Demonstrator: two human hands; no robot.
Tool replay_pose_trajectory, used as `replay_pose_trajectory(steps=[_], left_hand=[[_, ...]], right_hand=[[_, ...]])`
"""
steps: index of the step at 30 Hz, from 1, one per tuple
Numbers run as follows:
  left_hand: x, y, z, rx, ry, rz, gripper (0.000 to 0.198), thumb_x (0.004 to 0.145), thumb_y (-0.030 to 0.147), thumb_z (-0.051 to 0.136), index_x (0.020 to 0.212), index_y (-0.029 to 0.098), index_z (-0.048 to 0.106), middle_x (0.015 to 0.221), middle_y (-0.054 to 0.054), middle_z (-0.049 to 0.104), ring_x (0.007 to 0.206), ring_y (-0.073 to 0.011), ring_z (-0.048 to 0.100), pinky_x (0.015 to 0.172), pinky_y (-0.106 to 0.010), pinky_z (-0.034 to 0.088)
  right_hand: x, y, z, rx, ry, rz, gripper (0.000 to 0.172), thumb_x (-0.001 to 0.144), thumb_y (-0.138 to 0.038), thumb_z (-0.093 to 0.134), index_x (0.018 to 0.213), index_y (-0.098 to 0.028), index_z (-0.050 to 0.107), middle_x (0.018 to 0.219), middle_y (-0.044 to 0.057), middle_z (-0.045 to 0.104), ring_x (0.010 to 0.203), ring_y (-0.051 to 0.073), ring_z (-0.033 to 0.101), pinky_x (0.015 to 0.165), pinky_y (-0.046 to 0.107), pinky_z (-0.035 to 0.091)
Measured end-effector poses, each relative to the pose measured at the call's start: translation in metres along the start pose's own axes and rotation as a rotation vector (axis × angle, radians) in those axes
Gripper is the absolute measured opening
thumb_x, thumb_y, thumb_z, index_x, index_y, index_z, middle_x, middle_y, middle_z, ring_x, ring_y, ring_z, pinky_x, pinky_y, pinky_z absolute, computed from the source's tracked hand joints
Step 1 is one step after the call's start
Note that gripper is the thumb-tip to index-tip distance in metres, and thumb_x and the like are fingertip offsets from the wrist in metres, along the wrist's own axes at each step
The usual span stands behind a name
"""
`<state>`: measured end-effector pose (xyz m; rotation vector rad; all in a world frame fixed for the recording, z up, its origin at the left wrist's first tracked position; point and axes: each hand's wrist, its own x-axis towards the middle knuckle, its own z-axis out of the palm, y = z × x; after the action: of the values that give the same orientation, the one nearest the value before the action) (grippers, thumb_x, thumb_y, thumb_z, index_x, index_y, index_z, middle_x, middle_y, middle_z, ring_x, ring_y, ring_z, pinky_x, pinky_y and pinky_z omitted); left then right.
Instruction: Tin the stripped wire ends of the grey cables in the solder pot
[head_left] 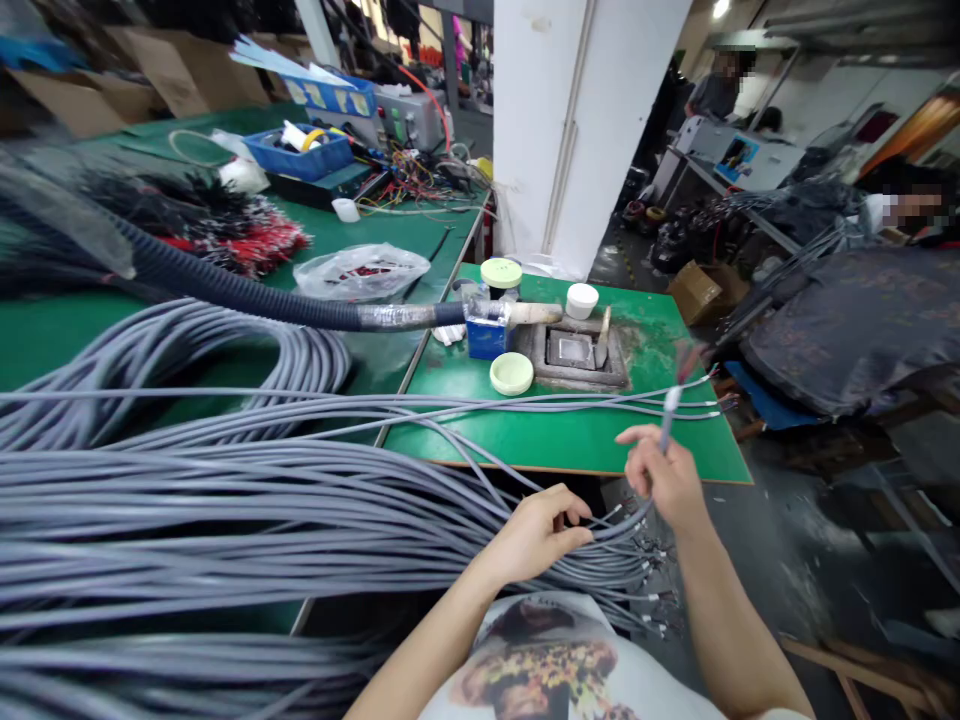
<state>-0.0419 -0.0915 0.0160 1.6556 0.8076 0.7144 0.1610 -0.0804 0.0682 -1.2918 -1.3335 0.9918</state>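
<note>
My right hand (667, 475) pinches a grey cable (666, 428) close to its end, which points upward. A white section and fine reddish-brown wires top that end, blurred by motion. From there the cable curves down to my left hand (536, 530). Thumb and fingers of my left hand are curled about the cable, above a thick bundle of grey cables (337, 500). Many stripped ends of the bundle (652, 570) hang past the bench, below my hands. A few separate grey cables (555, 402) lie across the green bench top, their bare ends at its right edge.
Behind my hands, a square metal pot (574, 348) is set in the green bench (450, 430). Beside it stand a blue box (487, 335) with a hose nozzle, a pale green lid (511, 373) and a white tub (581, 300). A black hose (285, 305) crosses from the left.
</note>
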Motion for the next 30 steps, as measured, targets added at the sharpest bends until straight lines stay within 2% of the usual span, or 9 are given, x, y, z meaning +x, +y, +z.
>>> replay_pose_trajectory(steps=[2,4,7,12,15,19,24,27,30], left_hand=[[-0.003,-0.003,-0.004,-0.265,0.114,-0.093,0.025,0.078,0.037,0.066,0.094,0.018,0.066,0.071,0.001,0.056,0.060,-0.0102,0.047,0.058,-0.024,0.038],[-0.002,-0.003,-0.009,-0.463,0.225,-0.154,0.031,0.077,0.044,0.066,0.084,0.013,0.065,0.064,0.002,0.053,0.058,-0.0087,0.045,0.058,-0.023,0.037],[0.001,-0.003,-0.012,-0.590,0.279,-0.177,0.037,0.073,0.047,0.069,0.071,0.011,0.062,0.062,0.002,0.053,0.059,-0.0077,0.044,0.061,-0.023,0.037],[0.000,-0.007,-0.015,-0.596,0.458,-0.173,0.033,0.069,0.043,0.074,0.076,0.013,0.062,0.060,0.005,0.049,0.055,-0.0057,0.040,0.055,-0.020,0.033],[0.000,-0.007,-0.022,-0.665,0.460,-0.163,0.031,0.068,0.040,0.075,0.079,0.013,0.065,0.061,0.003,0.054,0.055,-0.0058,0.044,0.056,-0.020,0.035],[0.003,-0.002,-0.024,-0.780,0.435,-0.185,0.031,0.067,0.040,0.076,0.066,0.012,0.062,0.059,0.001,0.058,0.054,-0.0065,0.048,0.058,-0.021,0.039],[0.006,0.005,-0.013,-0.780,0.349,-0.186,0.032,0.069,0.039,0.075,0.064,0.012,0.059,0.056,0.001,0.058,0.053,-0.0078,0.051,0.056,-0.022,0.040],[0.006,0.006,-0.009,-0.729,0.425,-0.145,0.028,0.072,0.036,0.073,0.069,0.012,0.059,0.054,0.002,0.055,0.050,-0.0071,0.047,0.053,-0.021,0.037],[0.006,0.008,-0.010,-0.598,0.577,-0.079,0.020,0.073,0.030,0.073,0.072,0.013,0.063,0.058,0.003,0.052,0.052,-0.0056,0.042,0.053,-0.020,0.034]], right_hand=[[-0.016,0.003,0.021,-0.184,-0.241,0.074,0.029,0.094,-0.040,0.044,0.100,-0.016,0.058,0.044,-0.008,0.042,0.039,0.009,0.037,0.043,0.023,0.030],[-0.028,0.006,0.036,-0.279,-0.352,0.093,0.028,0.095,-0.039,0.041,0.104,-0.017,0.056,0.048,-0.008,0.041,0.041,0.009,0.037,0.044,0.022,0.030],[-0.033,0.008,0.045,-0.367,-0.350,0.075,0.027,0.095,-0.038,0.039,0.106,-0.018,0.055,0.051,-0.007,0.041,0.044,0.009,0.038,0.047,0.023,0.032],[-0.031,0.009,0.045,-0.532,-0.411,0.043,0.023,0.096,-0.035,0.037,0.099,-0.019,0.055,0.058,-0.004,0.048,0.048,0.010,0.044,0.051,0.024,0.032],[-0.034,0.013,0.049,-0.560,-0.484,0.038,0.024,0.096,-0.034,0.035,0.093,-0.019,0.054,0.061,-0.003,0.050,0.052,0.011,0.047,0.053,0.025,0.032],[-0.038,0.017,0.055,-0.391,-0.602,0.110,0.025,0.095,-0.036,0.038,0.089,-0.019,0.055,0.056,-0.005,0.047,0.049,0.010,0.044,0.050,0.023,0.032],[-0.036,0.022,0.059,-0.130,-0.387,0.131,0.029,0.094,-0.037,0.044,0.075,-0.018,0.054,0.049,-0.005,0.047,0.045,0.009,0.044,0.048,0.022,0.035],[-0.035,0.030,0.064,0.154,-0.366,0.192,0.028,0.095,-0.037,0.043,0.078,-0.018,0.056,0.041,-0.007,0.043,0.037,0.009,0.040,0.045,0.022,0.036],[-0.035,0.037,0.070,0.442,-0.377,0.293,0.029,0.095,-0.037,0.044,0.076,-0.018,0.055,0.037,-0.008,0.040,0.031,0.007,0.033,0.041,0.022,0.036]])
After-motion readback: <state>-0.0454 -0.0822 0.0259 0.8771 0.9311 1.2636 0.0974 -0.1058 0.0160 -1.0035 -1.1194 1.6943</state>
